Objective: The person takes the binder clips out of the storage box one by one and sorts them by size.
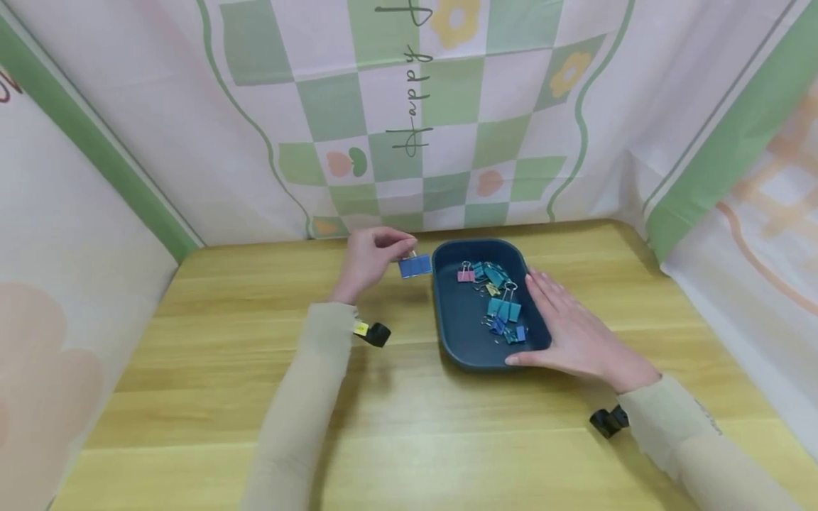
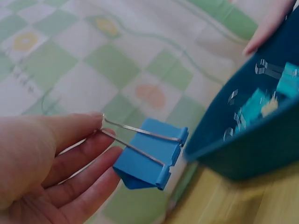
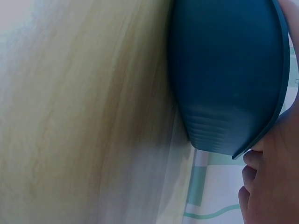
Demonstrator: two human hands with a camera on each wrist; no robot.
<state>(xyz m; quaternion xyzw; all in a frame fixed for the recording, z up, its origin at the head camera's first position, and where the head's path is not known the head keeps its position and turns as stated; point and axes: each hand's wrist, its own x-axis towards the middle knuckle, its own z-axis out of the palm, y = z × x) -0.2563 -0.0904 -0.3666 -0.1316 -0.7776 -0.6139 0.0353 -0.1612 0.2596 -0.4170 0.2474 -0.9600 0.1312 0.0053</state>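
My left hand point(image 1: 371, 259) pinches a blue binder clip point(image 1: 415, 266) by its wire handle, just left of the tray's rim. In the left wrist view the clip point(image 2: 152, 151) hangs from thumb and forefinger, with the other fingers behind. A dark teal tray point(image 1: 456, 348) holds several binder clips: a pink clip point(image 1: 466, 275), a large teal clip point(image 1: 504, 309), a yellow clip point(image 1: 492, 289) and smaller blue ones. My right hand point(image 1: 578, 337) rests against the tray's right side, fingers extended along the rim and thumb at the near corner.
Beneath everything lies a wooden table point(image 1: 409, 440). A patterned cloth point(image 1: 393, 106) hangs behind its far edge, and more cloth stands at both sides. Black wrist devices point(image 1: 377, 334) sit below both hands.
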